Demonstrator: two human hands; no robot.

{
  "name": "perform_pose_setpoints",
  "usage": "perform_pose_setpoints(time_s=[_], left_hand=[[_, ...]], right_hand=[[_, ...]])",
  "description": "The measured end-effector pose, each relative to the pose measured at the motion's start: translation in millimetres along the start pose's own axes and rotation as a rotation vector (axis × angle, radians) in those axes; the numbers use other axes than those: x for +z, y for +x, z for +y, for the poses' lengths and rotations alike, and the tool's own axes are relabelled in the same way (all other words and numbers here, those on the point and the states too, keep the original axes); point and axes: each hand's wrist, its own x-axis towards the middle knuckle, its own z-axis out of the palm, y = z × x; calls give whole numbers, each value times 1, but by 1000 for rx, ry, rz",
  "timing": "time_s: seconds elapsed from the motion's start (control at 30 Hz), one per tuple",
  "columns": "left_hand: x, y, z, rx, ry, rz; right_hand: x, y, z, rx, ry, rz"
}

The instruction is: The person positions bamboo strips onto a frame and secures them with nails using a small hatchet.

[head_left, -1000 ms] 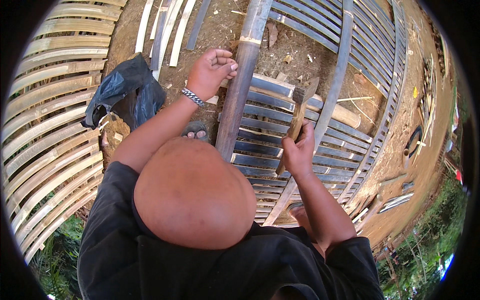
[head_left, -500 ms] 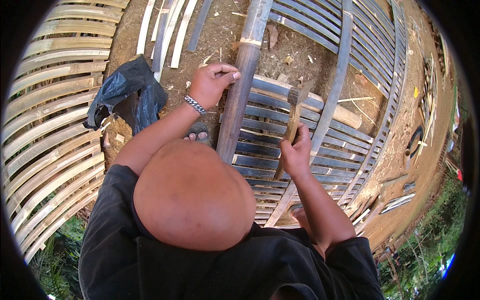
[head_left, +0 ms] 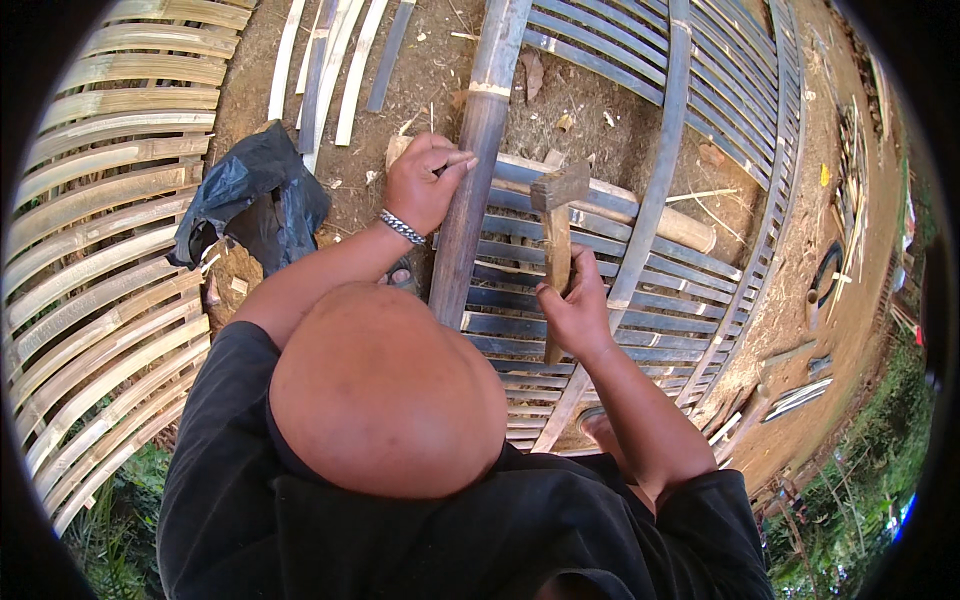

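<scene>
The left hand (head_left: 422, 187) is held at the left edge of a thick, dark bamboo pole (head_left: 484, 140), its fingers curled inward and its thumb and forefinger brought close together against the pole. Whether a small item is pinched there cannot be told. A braided, metallic-looking bracelet (head_left: 402, 228) is worn on that wrist. By the right hand (head_left: 577, 312), a hammer (head_left: 557, 235) is grasped firmly around its wooden handle, the blocky, weathered head being held above the slats, to the right of the pole.

Beneath the hammer, a row of flat, dark bamboo slats (head_left: 500, 298) is laid crosswise, and some of them are partly covered by the tool and the right hand. The slats are crossed by a long, smooth split strip (head_left: 652, 190). Near the hammer, a round, pale bamboo length (head_left: 690, 230) is seen lying crosswise.

To the left, a crumpled black plastic bag (head_left: 245, 195) is set on the brown, chip-strewn dirt (head_left: 580, 95), just beside a large panel of pale, slightly rough slats (head_left: 125, 205). Beyond the bag, narrow cut strips (head_left: 358, 75), mostly whitish, are spread lengthwise on the ground.
</scene>
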Motion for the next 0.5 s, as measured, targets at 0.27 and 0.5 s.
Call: perform_pose_setpoints(time_s=[0.27,0.5], left_hand=[[5,-3,-5,25,-31,39],[4,-5,-7,5,-11,34]], right_hand=[[12,6,-18,108,42,-16],[6,18,-25,-268,-515,17]])
